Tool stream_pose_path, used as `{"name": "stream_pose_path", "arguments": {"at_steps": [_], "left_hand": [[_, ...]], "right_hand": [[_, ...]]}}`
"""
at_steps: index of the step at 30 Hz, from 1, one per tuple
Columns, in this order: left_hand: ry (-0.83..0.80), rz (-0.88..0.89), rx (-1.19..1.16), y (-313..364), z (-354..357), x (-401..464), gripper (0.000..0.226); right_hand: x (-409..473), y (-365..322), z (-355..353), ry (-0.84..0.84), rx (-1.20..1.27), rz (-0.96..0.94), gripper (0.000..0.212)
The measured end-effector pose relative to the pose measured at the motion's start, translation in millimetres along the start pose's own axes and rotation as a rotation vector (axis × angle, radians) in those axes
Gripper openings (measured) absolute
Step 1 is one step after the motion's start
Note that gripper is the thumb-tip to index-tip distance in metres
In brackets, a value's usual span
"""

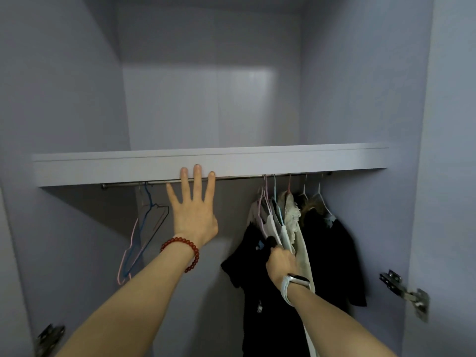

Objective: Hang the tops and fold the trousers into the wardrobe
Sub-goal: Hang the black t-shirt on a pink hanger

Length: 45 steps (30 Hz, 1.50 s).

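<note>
Three bare hangers [144, 228] (pink, blue, dark) hang at the left end of the rail [231, 178] under the one shelf [296, 161] of the wardrobe [64, 99]. Next, the left hand [193, 215], a bead bracelet [184, 247] on its wrist, is spread flat with fingertips [197, 169] against the shelf edge, gripping nothing. Further right, the right hand [280, 261], wearing a watch [296, 282], grips a black top [257, 279]. It hangs leftmost among roughly five tops bunched at the rail's right end; the exact count is unclear. Two door hinges [407, 295] show below.
</note>
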<state>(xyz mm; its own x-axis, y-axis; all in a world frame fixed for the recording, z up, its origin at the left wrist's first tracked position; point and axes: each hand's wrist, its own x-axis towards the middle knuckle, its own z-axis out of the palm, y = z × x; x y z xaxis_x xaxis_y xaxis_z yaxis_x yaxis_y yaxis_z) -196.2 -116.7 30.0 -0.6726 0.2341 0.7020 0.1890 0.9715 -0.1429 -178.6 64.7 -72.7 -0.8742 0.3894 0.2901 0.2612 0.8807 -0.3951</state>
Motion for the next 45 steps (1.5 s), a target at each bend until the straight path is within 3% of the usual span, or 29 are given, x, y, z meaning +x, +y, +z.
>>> {"name": "stream_pose_path", "arguments": {"at_steps": [19, 24, 30, 36, 40, 45], "left_hand": [[0.089, -0.02, 0.065, 3, 14, 5, 0.105], [0.076, -0.019, 0.054, 3, 15, 5, 0.106], [0.006, -0.001, 0.034, 2, 0, 1, 0.102], [-0.065, -0.022, 0.021, 5, -10, 0, 0.102], [-0.136, -0.029, -0.139, 13, -30, -13, 0.085], [-0.152, -0.062, -0.63, 44, -43, -92, 0.058]], "right_hand": [[12, -15, 13, 0.306, 0.105, -0.035, 0.034], [27, -27, -3, 0.186, 0.06, -0.106, 0.021], [19, -29, 5, 0.084, -0.11, -0.152, 0.022], [0, -19, 3, 0.055, -0.168, -0.296, 0.058], [-31, -8, -18, 0.052, -0.052, -0.329, 0.052], [-115, 31, -45, 0.162, 0.23, -0.346, 0.036]]}}
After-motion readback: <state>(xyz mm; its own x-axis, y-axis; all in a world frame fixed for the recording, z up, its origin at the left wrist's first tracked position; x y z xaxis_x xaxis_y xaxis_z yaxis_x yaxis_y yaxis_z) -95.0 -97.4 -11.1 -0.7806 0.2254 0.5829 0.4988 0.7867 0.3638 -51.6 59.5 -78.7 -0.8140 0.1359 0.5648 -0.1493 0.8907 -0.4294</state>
